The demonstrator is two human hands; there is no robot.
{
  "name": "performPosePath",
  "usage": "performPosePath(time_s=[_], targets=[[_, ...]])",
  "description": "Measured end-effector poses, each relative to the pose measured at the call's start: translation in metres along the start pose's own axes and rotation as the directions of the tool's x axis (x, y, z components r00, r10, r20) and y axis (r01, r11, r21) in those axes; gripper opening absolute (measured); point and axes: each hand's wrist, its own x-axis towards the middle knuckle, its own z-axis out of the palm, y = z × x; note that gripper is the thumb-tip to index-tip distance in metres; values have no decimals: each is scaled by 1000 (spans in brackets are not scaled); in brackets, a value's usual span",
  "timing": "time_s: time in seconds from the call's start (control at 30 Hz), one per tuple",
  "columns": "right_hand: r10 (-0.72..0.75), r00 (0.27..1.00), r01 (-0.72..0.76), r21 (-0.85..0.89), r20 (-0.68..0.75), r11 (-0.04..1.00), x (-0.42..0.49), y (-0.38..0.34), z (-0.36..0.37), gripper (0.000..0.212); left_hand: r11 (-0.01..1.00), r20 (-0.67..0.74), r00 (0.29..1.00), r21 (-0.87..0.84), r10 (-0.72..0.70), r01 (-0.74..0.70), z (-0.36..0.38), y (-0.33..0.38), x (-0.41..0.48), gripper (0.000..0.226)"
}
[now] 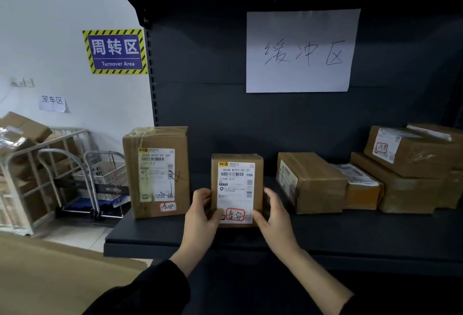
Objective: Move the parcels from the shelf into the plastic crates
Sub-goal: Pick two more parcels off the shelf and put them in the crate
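A small brown parcel point(236, 184) with a white label stands upright on the dark shelf point(175, 234). My left hand point(201, 214) grips its lower left edge, and my right hand point(273, 212) grips its lower right edge, thumbs on the label. A taller parcel point(156, 172) stands to the left. To the right lie a flat parcel point(310, 182), a small orange one point(362, 189) and a stack of larger boxes point(413, 169). No plastic crate for the task is clearly identifiable.
A white paper sign point(300, 50) hangs on the shelf's back panel. Left of the shelf stand metal cage trolleys point(32, 177) with cartons and a hand cart carrying a pale basket point(105, 174). A large cardboard surface point(50, 277) lies at lower left.
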Motion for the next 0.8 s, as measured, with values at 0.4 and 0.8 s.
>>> performPosePath(time_s=[0.4,0.8], targets=[[64,998,-63,59,0,996,15,-4,14,62,995,-37,998,89,-44,47,-26,-14,-2,44],[98,994,-93,115,-38,989,49,-12,47,60,970,-339,940,242,51,35,-116,-40,5,40]])
